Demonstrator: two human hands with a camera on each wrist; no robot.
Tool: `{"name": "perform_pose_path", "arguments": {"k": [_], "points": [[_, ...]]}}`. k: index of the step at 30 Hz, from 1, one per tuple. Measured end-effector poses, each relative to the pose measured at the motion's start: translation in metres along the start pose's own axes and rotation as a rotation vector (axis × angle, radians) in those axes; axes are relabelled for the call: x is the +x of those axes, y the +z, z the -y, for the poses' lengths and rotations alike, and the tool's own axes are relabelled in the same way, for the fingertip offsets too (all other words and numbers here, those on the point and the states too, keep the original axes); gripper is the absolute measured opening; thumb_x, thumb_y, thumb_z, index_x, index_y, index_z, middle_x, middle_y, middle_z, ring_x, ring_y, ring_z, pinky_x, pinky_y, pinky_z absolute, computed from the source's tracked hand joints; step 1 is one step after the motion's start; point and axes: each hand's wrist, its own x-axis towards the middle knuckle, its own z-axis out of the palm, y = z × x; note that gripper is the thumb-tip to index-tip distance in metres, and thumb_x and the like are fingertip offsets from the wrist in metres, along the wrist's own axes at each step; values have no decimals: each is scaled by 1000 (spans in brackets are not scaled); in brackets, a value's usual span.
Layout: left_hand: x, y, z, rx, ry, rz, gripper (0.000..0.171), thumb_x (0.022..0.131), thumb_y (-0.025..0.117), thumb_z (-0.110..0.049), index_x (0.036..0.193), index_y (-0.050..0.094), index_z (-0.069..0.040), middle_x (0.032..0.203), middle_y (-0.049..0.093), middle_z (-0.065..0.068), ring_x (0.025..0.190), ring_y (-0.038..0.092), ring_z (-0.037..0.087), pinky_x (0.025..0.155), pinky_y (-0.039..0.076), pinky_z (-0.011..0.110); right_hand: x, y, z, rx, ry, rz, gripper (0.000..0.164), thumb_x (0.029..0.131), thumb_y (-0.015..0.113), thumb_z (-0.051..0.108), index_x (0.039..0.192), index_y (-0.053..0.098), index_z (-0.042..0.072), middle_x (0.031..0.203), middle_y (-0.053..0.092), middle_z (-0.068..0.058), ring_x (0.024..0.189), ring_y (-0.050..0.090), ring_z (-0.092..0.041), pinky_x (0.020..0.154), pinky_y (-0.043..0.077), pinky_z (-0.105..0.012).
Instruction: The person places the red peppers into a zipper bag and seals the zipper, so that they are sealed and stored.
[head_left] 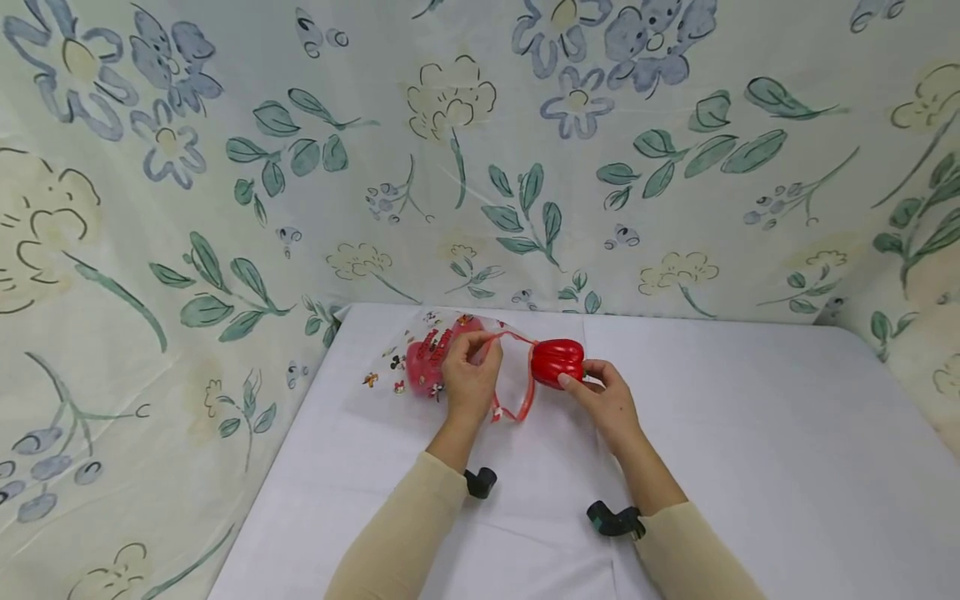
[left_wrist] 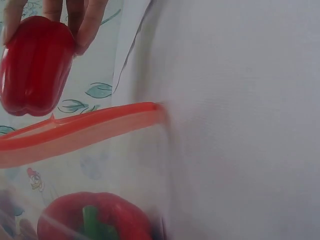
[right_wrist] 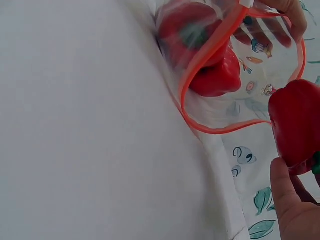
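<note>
My right hand (head_left: pixel 609 406) holds a red bell pepper (head_left: pixel 557 362) by its stem end, its blunt bottom facing the mouth of a clear zip bag. That zip bag (head_left: pixel 386 392) has a red-orange rim (right_wrist: pixel 186 95) and small cartoon prints. With thumb and fingers my left hand (head_left: pixel 472 375) pinches the rim, and the mouth gapes wide towards the held pepper. Inside the bag lie red bell peppers; one (left_wrist: pixel 95 215) shows its green stem in the left wrist view, and another (right_wrist: pixel 218 75) sits beside it in the right wrist view.
A white cloth covers the table (head_left: pixel 750 433). Behind it and to the left hangs a flower-printed curtain (head_left: pixel 480 167). A black wrist camera mount (head_left: pixel 480 482) sits at the left wrist, another mount (head_left: pixel 615 520) at the right.
</note>
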Motion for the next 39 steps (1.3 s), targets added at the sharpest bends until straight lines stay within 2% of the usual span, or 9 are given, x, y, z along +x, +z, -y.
{"name": "perform_pose_path", "arguments": {"k": [4, 7, 11, 18, 24, 28, 32, 39], "points": [[-2, 1, -1, 10, 8, -12, 12, 90, 72, -12, 102, 72, -10, 104, 72, 6, 101, 65, 16, 88, 58, 24, -4, 10, -1, -17, -30, 65, 64, 90, 76, 44, 138, 48, 12, 143, 53, -10, 128, 57, -30, 100, 55, -38], [-3, 3, -2, 13, 17, -20, 12, 91, 71, -12, 102, 72, -10, 104, 72, 5, 101, 66, 16, 91, 59, 30, -5, 18, -2, -41, -36, 71, 64, 89, 76, 45, 136, 49, 13, 143, 54, -11, 127, 59, -32, 101, 56, -42], [-8, 6, -2, 18, 9, -16, 12, 92, 71, -14, 103, 71, -12, 106, 72, 2, 104, 65, 16, 94, 59, 37, -3, 26, -4, -64, -18, 37, 62, 90, 74, 46, 135, 48, 12, 144, 52, -12, 127, 59, -33, 102, 56, -44], [-16, 9, -2, 41, -11, -9, 14, 93, 71, -18, 106, 71, -13, 110, 70, 1, 107, 63, 15, 88, 58, 27, 5, 42, -14, -53, 15, -38, 64, 90, 72, 52, 132, 50, 10, 138, 56, -15, 126, 60, -33, 98, 56, -42], [-19, 12, -3, 54, -10, 4, 15, 94, 71, -19, 108, 70, -12, 110, 71, 1, 106, 63, 15, 88, 59, 28, 8, 55, -16, -60, 6, -68, 63, 90, 71, 54, 130, 53, 8, 130, 63, -18, 118, 61, -32, 86, 52, -30], [-21, 13, -4, 54, -19, 13, 14, 94, 71, -19, 107, 70, -15, 111, 70, 1, 107, 63, 14, 88, 60, 31, 9, 61, -12, -68, 3, -69, 64, 90, 71, 53, 131, 54, 8, 130, 64, -18, 117, 63, -32, 88, 57, -32], [-21, 13, -4, 48, -19, 6, 12, 93, 71, -18, 105, 71, -15, 108, 71, 1, 104, 63, 15, 87, 60, 33, 9, 67, -5, -70, -17, -74, 57, 92, 71, 47, 129, 58, 6, 127, 67, -19, 115, 64, -33, 89, 58, -36], [-20, 13, -2, 30, -9, -11, 14, 91, 73, -15, 104, 72, -9, 104, 71, 5, 99, 65, 17, 88, 59, 34, 15, 74, 1, -47, -69, -27, 39, 96, 67, 33, 124, 66, 5, 118, 72, -19, 106, 69, -29, 78, 56, -26]]}}
